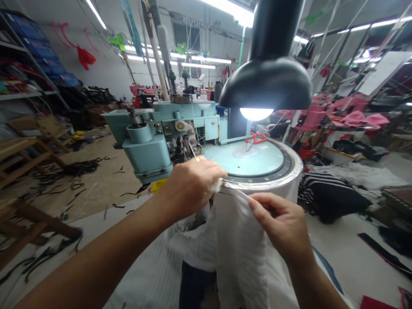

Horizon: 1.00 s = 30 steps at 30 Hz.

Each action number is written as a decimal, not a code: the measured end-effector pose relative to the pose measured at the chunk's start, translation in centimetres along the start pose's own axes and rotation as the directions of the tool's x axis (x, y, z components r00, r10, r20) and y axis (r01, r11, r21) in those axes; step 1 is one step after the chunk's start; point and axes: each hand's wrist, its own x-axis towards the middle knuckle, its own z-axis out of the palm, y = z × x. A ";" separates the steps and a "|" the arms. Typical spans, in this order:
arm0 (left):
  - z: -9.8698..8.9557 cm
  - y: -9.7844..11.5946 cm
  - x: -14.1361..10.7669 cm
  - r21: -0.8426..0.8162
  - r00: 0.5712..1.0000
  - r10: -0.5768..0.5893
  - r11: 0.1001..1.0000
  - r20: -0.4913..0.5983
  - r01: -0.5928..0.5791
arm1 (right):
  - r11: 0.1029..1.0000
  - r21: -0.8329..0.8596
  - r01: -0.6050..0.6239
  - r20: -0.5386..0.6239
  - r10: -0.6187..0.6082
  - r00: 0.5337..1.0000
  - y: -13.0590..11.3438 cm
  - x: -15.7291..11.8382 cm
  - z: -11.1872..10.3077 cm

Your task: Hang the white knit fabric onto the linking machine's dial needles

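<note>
One white cloth is pinched along its edge by your left fingers and right fingers beside the dial, likely calling for even tension.

So we've got a pretty cluttered workshop here, with a pale wall and long bright tube lights overhead. We can see a dark window-like panel at the back, and metal shelving stacked with blue boxes over on the left edge. Below that there's a wooden stool, plus dark scraps scattered all over our dull tan and greyish floor. Pink machines sit off to the right.
</note>
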 end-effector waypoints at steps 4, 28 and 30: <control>0.9 0.4 -2.1 0.047 0.984 0.037 0.998 -0.173 -0.030 | 0.998 0.056 -0.035 0.130 0.028 0.991 0.2 0.3 0.2; 1.8 0.3 -1.5 0.046 0.951 0.222 0.975 -0.213 -0.217 | 0.998 -0.013 0.055 -0.079 -0.056 0.995 0.3 0.4 0.1; 1.6 0.3 -1.4 0.089 0.946 0.247 0.968 -0.210 -0.234 | 0.999 -0.011 0.049 -0.088 -0.050 0.995 0.4 0.4 0.2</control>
